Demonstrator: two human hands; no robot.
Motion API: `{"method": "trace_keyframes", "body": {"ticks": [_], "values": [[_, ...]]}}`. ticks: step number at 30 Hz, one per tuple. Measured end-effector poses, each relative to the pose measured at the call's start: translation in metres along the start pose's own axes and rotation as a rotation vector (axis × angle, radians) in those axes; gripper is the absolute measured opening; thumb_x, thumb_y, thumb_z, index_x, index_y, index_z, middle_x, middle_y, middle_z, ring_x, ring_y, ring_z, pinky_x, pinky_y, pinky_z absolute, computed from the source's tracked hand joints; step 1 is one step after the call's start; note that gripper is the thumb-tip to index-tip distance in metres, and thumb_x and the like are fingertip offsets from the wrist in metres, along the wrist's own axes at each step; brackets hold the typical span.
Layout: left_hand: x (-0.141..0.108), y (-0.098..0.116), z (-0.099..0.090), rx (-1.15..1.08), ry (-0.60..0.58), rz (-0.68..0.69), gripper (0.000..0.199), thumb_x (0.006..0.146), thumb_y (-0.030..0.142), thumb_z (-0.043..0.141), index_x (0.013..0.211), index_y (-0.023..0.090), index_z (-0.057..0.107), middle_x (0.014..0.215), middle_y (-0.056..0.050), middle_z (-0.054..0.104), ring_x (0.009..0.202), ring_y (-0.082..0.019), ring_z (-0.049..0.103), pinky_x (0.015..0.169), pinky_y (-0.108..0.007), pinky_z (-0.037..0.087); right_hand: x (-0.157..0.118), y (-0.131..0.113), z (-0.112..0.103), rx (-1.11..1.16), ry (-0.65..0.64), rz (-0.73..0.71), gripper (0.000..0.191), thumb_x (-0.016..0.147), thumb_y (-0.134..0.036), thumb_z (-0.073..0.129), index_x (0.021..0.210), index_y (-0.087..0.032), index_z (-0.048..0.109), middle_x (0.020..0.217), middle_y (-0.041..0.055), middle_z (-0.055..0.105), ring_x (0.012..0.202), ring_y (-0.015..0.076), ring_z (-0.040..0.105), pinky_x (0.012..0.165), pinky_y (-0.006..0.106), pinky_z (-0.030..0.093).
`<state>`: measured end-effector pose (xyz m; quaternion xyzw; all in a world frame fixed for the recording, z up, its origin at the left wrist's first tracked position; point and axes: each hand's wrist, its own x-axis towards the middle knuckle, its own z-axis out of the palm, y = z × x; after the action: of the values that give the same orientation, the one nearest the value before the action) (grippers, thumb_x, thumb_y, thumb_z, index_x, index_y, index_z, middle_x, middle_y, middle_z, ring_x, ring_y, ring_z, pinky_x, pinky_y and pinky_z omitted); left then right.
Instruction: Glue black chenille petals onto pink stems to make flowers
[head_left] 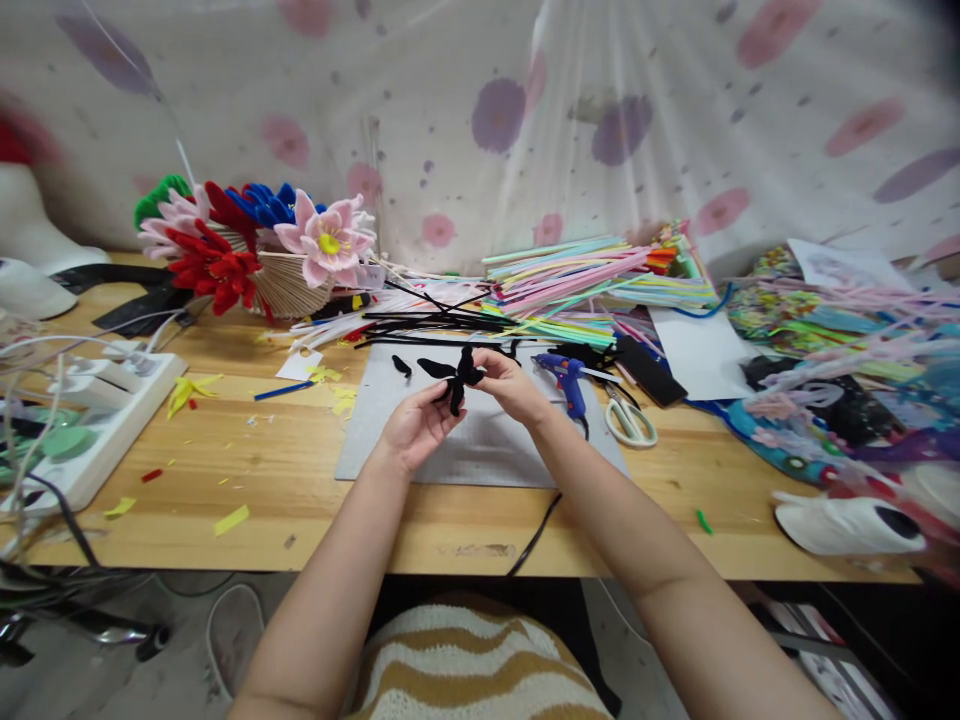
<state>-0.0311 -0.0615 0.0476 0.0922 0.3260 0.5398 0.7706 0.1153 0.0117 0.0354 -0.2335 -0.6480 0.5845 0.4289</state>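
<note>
Both my hands meet above the grey board [375, 440] and hold one black fuzzy piece with several petal-like lobes [459, 378], which looks made of pipe cleaner. My left hand [420, 425] grips its lower side between thumb and fingers. From the right, the fingers of my right hand [514, 385] pinch its upper edge and partly hide it. A small loose black fuzzy petal [402, 367] lies on the board to the left. To the right of my hands rests a blue glue gun [566, 378].
White-handled scissors [631, 420] and a black phone-like slab [651, 370] lie right of the board. Behind are black pipe cleaners [435, 325] and a pastel bundle [577, 280]. Fuzzy flowers [322, 240] stand at the back left, a power strip [112, 420] at the left edge.
</note>
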Motion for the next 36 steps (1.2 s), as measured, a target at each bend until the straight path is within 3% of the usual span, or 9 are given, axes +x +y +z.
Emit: {"method": "trace_keyframes", "body": {"ticks": [22, 36], "values": [[0.0025, 0.0008, 0.0047, -0.120, 0.067, -0.005, 0.016, 0.082, 0.008, 0.046, 0.075, 0.009, 0.060, 0.063, -0.005, 0.066, 0.058, -0.010, 0.063, 0.057, -0.019, 0.053, 0.0051, 0.0015, -0.0048, -0.177, -0.057, 0.004, 0.020, 0.066, -0.035, 0.068, 0.071, -0.019, 0.058, 0.083, 0.0018, 0.058, 0.079, 0.0137, 0.053, 0.068, 0.026, 0.041], [0.0025, -0.0033, 0.0079, -0.186, 0.111, -0.002, 0.019, 0.083, 0.008, 0.044, 0.091, 0.008, 0.061, 0.066, -0.005, 0.067, 0.060, -0.011, 0.064, 0.055, -0.017, 0.053, 0.0061, -0.0034, -0.0048, -0.396, -0.089, -0.020, 0.016, 0.070, -0.034, 0.062, 0.069, -0.019, 0.056, 0.076, 0.0013, 0.059, 0.070, 0.0131, 0.050, 0.062, 0.026, 0.038]]}}
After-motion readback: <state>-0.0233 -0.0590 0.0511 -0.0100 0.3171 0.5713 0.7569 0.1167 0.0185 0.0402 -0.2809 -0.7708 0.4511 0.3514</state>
